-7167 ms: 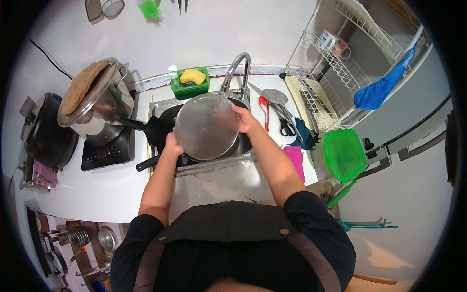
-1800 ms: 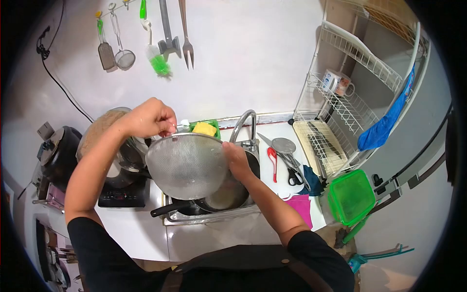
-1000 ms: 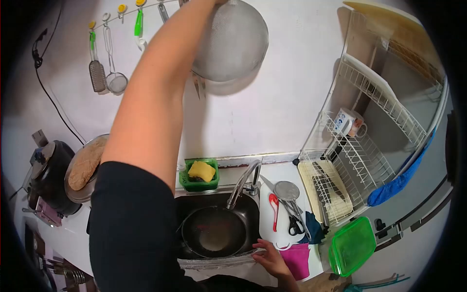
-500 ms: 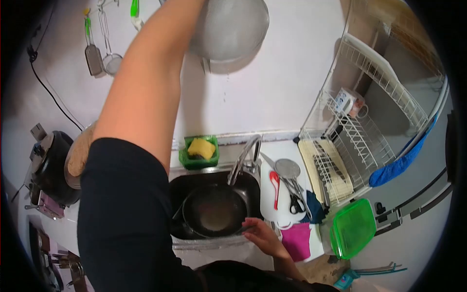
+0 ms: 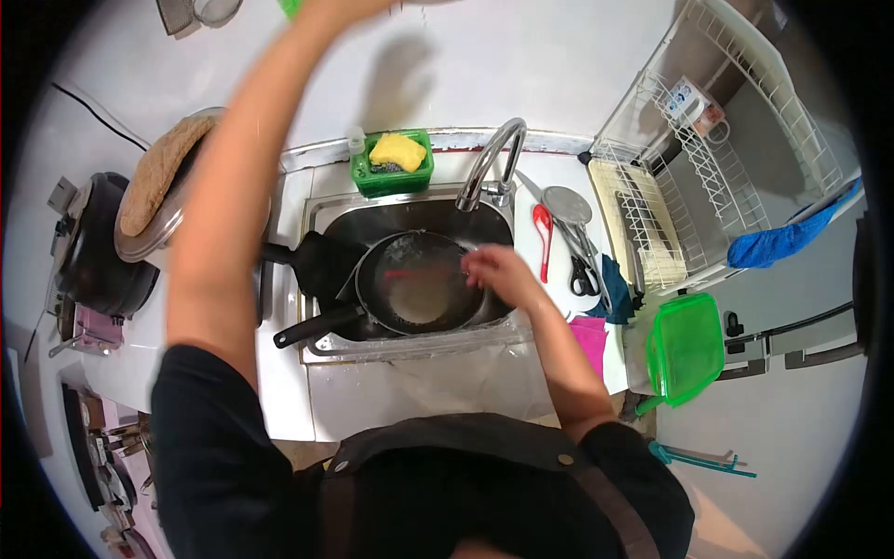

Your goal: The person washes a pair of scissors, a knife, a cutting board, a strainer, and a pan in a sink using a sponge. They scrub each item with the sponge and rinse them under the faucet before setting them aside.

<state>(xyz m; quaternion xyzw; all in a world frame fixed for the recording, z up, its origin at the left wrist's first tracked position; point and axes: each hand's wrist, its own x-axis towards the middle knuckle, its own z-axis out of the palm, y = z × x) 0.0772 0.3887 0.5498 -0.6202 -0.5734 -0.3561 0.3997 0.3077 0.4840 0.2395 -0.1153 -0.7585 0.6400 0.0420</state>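
Note:
My left hand (image 5: 358, 7) is raised against the white wall, cut off by the top edge, and its fingers are mostly out of view. My right hand (image 5: 501, 277) is over the right rim of a dark frying pan (image 5: 382, 298), fingers curled together. A blurred thin red streak (image 5: 414, 273) runs from its fingertips across the pan; what the fingers hold I cannot tell. Cloudy liquid lies in the pan, which sits in the sink (image 5: 358, 219), its handle pointing left. Another black piece of cookware (image 5: 321, 270) lies beside it, under the curved faucet (image 5: 494, 168).
Behind the sink, a green tray (image 5: 391, 177) holds a yellow sponge (image 5: 399, 152). To the right lie a red spoon (image 5: 542, 242), scissors (image 5: 584, 278) and a pink cloth (image 5: 589, 340). A wire dish rack (image 5: 670, 214) stands farther right. Pots (image 5: 93, 242) stand left.
The view has tilted down, and the round mesh strainer on the wall has left it. My right hand has moved from the pan's near right edge to over its right side.

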